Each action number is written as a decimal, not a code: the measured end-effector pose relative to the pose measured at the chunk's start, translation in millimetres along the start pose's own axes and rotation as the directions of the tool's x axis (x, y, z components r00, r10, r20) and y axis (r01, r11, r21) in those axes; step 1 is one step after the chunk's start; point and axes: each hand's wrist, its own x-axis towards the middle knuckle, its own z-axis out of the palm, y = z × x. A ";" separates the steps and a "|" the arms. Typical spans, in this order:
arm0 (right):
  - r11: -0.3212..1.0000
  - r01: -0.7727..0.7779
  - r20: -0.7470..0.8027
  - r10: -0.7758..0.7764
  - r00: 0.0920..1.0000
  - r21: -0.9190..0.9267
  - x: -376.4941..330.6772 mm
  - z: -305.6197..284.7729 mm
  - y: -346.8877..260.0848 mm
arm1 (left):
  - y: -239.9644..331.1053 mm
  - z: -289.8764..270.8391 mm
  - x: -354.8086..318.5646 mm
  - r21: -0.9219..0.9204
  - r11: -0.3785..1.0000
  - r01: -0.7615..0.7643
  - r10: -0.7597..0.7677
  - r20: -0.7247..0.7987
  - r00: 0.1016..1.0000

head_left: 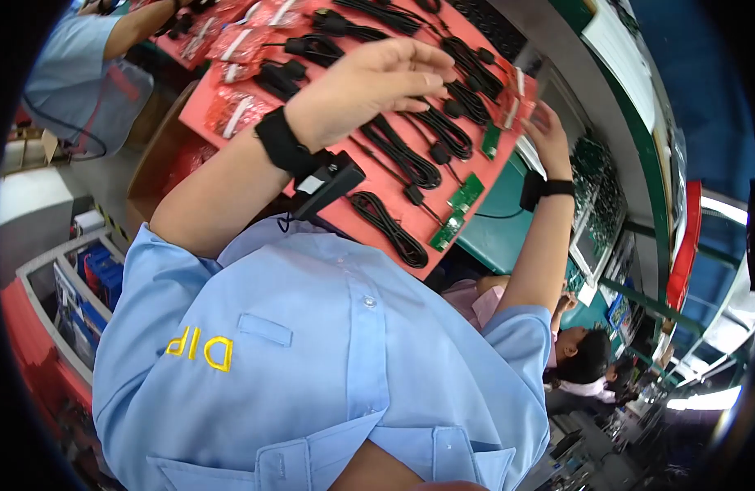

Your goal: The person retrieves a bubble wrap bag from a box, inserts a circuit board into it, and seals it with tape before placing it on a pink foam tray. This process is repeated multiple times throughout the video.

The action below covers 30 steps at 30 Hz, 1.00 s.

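Note:
My left hand [373,88] is held above the pink table mat [357,159], its fingers stretched and slightly curled, with nothing visible in it. Below and around it lie several coiled black cables [398,151], some joined to small green circuit boards [466,193]. At the right edge of the mat, my right hand [549,139] has its fingers closed at the side of a red plastic bag [518,96] with a white strip. Its fingertips are partly hidden. Another green board [491,142] is close to that bag. Both wrists wear black bands.
More red bubble-wrap bags [234,113] lie along the left side of the mat. A black device [328,182] sits by my left forearm. Another person in a blue shirt [74,61] works at far left; co-workers [586,356] sit at right. A green surface [496,237] adjoins the mat.

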 end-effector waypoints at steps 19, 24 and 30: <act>0.887 0.052 0.244 0.069 0.967 -0.458 -63.1 40.9 -147.8 | -393.5 -442.0 -287.7 0.041 0.652 0.757 -0.416 -0.816 0.402; 0.869 0.014 0.258 0.131 0.957 -0.495 -59.7 55.3 -154.1 | -455.6 -466.9 -258.2 -0.089 0.304 0.949 -0.612 -0.782 0.122; 0.784 0.012 0.169 0.120 0.978 -0.621 -58.2 62.5 -154.9 | -400.7 -440.2 -248.8 -0.589 0.487 0.644 -0.517 -0.789 -0.331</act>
